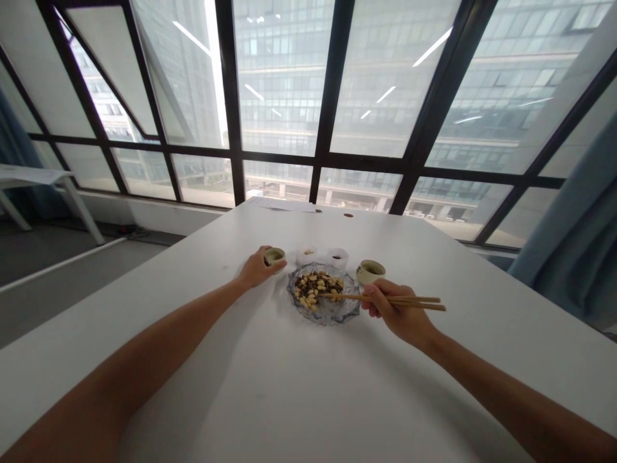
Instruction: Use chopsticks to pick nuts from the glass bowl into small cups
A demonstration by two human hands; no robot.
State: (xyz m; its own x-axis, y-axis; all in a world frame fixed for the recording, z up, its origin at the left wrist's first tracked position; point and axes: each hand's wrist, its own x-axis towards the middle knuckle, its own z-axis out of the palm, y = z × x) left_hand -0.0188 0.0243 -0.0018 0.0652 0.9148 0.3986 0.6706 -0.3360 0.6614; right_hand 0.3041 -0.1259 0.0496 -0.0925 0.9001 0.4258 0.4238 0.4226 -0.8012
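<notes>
My left hand is wrapped round a small pale-green cup at the left of the group of dishes. In my right hand is a pair of chopsticks, their tips reaching into a clear scalloped glass plate. A mix of pale nuts and dark seeds lies on the plate, mostly toward its left and back. Whether the tips grip a piece is too small to tell. Just beyond my right hand stands a second pale-green cup with dark marks on its side.
Behind the plate sit two small white cups, one with a few pale pieces, the other with dark contents. Papers and two small round lids lie at the far end of the white table. Windows rise behind it.
</notes>
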